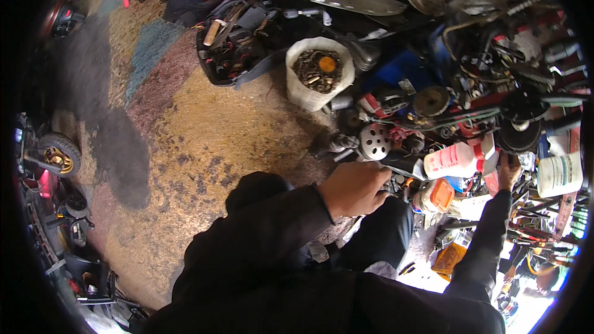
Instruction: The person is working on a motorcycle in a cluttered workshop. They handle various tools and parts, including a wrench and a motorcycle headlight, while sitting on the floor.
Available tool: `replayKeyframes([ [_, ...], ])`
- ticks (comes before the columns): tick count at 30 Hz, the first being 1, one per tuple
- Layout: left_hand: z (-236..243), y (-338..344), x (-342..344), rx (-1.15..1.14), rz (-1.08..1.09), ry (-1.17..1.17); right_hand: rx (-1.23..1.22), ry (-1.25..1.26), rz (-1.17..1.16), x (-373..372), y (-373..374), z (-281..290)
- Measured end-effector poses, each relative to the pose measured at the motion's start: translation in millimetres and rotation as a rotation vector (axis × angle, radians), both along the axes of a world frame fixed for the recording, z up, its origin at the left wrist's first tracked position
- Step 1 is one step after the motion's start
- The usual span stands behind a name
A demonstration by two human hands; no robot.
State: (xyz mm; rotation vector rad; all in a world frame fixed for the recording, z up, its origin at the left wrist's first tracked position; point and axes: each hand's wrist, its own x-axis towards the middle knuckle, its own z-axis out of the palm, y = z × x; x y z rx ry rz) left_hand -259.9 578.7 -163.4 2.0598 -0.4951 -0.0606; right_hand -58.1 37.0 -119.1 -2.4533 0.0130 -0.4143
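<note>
My left hand [356, 189] is above my bent knee, its fingers curled closed. Whatever it may hold is hidden under the fingers. Just beyond it lie a white round cover with holes [375, 142] and a jumble of small metal parts. My right hand [510, 172] reaches far out to the right into the clutter. It is beside a red part by a white and pink bottle [453, 159], and close to a dark wheel [521, 130]. Its fingertips are hidden, so its grip is unclear. Nearer me sits a clear jar with an orange lid [440, 195].
A white bucket [297, 93] of small metal bits stands ahead, next to an open dark tool bag [247, 65]. Heaped parts and tools fill the right side, with a white tub [560, 174] among them. At left stands a small tyred wheel [59, 153] on the stained floor [210, 142].
</note>
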Motion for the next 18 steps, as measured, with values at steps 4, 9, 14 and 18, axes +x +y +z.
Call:
replayKeyframes([
  [4,-15,8,24,0.024,-0.013,0.144,-0.509,0.182,-0.153,1,3,20],
  [9,-7,-13,39,-0.019,-0.007,0.276,-0.57,-0.053,0.031,4,4,25],
  [14,-6,-41,46,-0.016,-0.065,0.252,-0.462,0.192,-0.103,0,3,12],
  [18,-28,-35,61,0.034,0.005,0.102,-0.191,0.066,0.048,-8,24,0],
])
